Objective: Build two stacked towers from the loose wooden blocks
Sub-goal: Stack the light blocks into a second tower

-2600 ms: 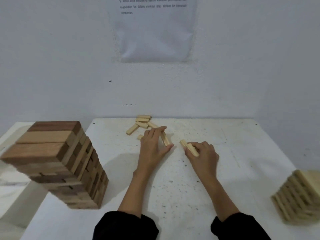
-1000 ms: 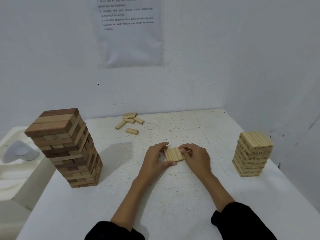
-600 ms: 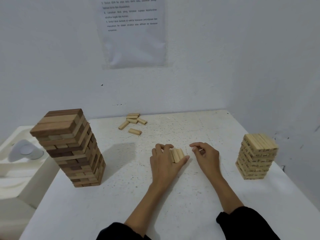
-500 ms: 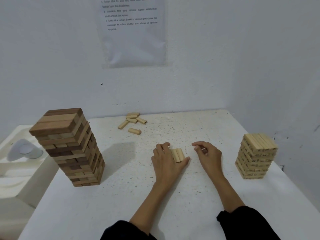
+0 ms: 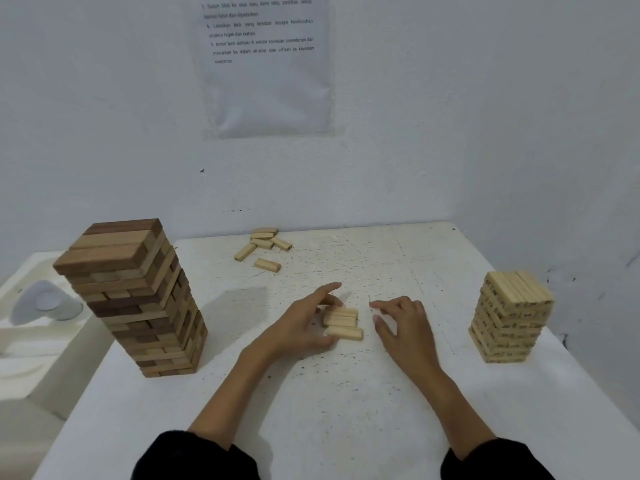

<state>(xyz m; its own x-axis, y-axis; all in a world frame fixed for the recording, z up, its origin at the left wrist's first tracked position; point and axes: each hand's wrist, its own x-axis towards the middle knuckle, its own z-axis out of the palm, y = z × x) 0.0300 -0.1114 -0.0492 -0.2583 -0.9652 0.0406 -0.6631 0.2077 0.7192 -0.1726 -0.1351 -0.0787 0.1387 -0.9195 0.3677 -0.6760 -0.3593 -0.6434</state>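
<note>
Three pale wooden blocks (image 5: 342, 323) lie side by side on the white table (image 5: 346, 403), mid-table. My left hand (image 5: 301, 323) touches their left ends with relaxed, spread fingers. My right hand (image 5: 403, 323) hovers just right of them, fingers loosely bent, holding nothing. A tall tower of brown blocks (image 5: 135, 296) stands at the left. At the right stands a shorter tower of pale blocks (image 5: 510, 317). Several loose pale blocks (image 5: 265, 244) lie near the table's far edge.
White walls close off the back and the right side; a printed sheet (image 5: 265, 64) hangs on the back wall. A white moulded stand (image 5: 38, 317) sits left of the table, lower than its top.
The three blocks were pressed together between both hands. The left hand then turned them so they lie crosswise, and the right hand has let go and pulled slightly to the right.
</note>
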